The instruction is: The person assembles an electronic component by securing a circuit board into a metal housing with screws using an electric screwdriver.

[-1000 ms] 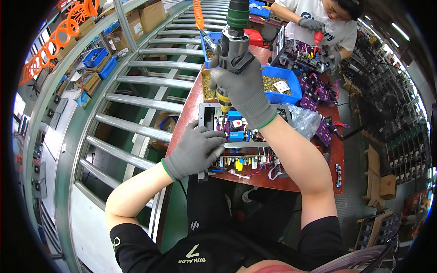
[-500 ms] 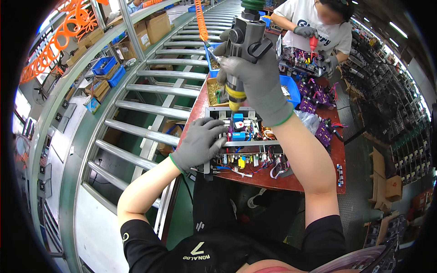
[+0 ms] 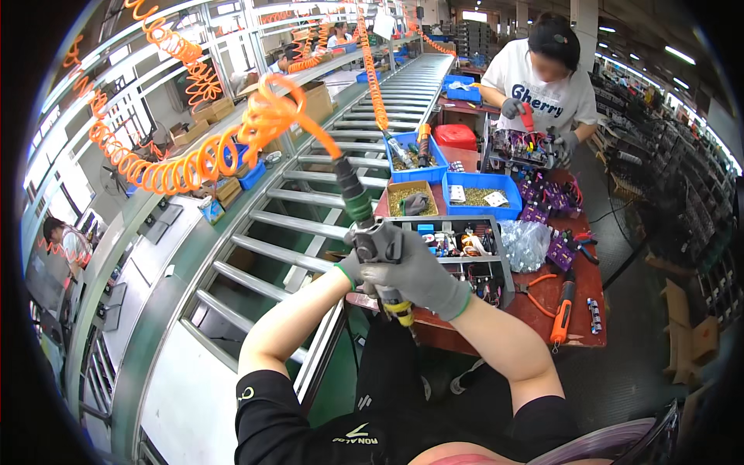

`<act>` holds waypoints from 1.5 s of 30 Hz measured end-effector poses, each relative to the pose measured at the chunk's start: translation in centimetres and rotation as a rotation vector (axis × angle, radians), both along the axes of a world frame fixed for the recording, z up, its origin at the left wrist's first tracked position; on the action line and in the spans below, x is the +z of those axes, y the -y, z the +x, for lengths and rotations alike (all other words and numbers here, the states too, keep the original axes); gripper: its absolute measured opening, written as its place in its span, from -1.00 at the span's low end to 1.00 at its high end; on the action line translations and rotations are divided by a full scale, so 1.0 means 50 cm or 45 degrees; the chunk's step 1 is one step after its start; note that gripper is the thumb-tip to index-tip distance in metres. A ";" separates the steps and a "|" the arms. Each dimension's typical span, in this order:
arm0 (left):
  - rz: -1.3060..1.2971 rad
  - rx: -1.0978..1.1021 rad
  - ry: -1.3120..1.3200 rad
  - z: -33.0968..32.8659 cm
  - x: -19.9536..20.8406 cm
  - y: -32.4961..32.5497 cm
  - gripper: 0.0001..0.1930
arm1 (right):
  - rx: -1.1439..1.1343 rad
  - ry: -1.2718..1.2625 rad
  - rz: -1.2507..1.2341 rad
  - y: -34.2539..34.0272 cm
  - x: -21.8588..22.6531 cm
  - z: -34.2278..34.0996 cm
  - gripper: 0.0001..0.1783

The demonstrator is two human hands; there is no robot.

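My right hand [image 3: 426,277], in a grey glove, is wrapped round an air screwdriver [image 3: 378,242] with a green fitting and an orange coiled hose. The yellow-banded nose [image 3: 399,311] points down past the table's near edge. Mostly hidden behind the tool and my right hand is my left hand [image 3: 350,267]; its fingers do not show. Just beyond my hands lies an open metal case [image 3: 505,271] holding circuit boards, wires and a blue part. A cardboard box [image 3: 395,188] of small brass-coloured screws, with a dark grey object in it, stands behind the case.
Blue bins [image 3: 504,186] of screws and a red container [image 3: 455,137] stand farther back. On the right lie a clear plastic bag [image 3: 525,246], purple boards [image 3: 559,252], pliers [image 3: 540,296] and an orange-handled tool [image 3: 564,310]. A roller conveyor [image 3: 287,225] runs left; a co-worker [image 3: 546,85] works opposite.
The screwdriver has come away from the case, down and toward me. My left hand has left the case and moved in beside the tool. The view has shifted, showing more hose.
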State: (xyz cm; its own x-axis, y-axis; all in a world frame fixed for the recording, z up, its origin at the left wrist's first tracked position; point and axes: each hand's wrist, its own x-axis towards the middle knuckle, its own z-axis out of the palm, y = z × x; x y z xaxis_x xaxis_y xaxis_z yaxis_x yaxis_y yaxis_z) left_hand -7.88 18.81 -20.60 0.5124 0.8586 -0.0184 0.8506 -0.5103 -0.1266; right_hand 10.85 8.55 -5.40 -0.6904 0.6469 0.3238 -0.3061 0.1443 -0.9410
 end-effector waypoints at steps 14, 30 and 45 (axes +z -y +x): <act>0.100 1.040 1.056 -0.301 -0.083 0.542 -0.56 | 0.152 0.010 -0.362 0.076 -0.308 -0.204 -0.77; 0.068 1.291 0.488 -0.178 -0.233 0.697 -0.31 | -0.137 0.384 -0.127 0.126 -0.626 -0.304 -0.51; 0.475 0.617 0.811 -0.070 -0.162 0.627 -0.51 | -0.323 0.421 0.307 0.114 -0.659 -0.237 -0.27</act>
State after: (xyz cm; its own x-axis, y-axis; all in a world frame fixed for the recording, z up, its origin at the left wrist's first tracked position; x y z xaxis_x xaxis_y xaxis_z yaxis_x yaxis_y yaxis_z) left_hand -11.40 -12.54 -28.71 -0.0923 0.8772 0.4712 0.9285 -0.0951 0.3589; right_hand -0.97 2.84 -38.35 -0.6119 0.7416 0.2751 0.0772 0.4021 -0.9123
